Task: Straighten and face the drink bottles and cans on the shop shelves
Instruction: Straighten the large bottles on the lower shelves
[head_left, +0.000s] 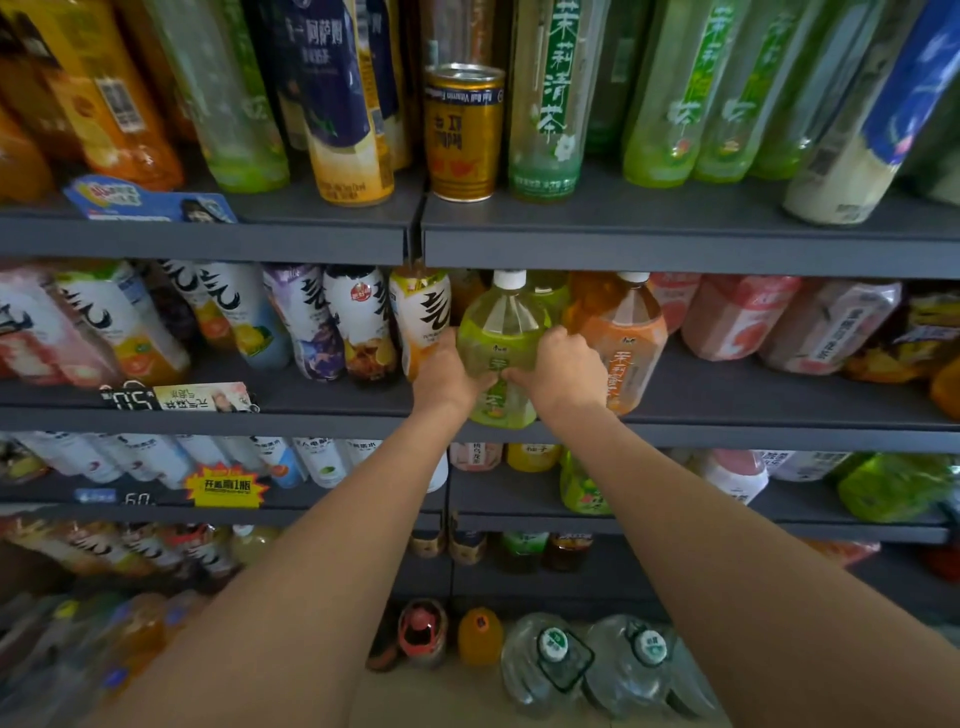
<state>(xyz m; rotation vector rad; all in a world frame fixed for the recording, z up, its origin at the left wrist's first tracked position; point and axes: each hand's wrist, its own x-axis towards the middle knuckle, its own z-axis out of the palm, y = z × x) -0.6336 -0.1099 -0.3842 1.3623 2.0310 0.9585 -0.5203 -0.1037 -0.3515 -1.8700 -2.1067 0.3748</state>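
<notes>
Nearest us, large water jugs (587, 667) sat on the floor, their lower parts cut off by our forearms. Further on, our left hand (445, 375) and right hand (560, 370) each had a grip curled round the green tea bottle (503, 343), one on each side. It stood upright at the front edge of the second shelf (753, 415), touching an orange tea bottle (631, 343). Our fingers hid its label's middle. Beyond, a gold can (464, 132) stood on the top shelf (675, 239); bottles there were cut off above.
</notes>
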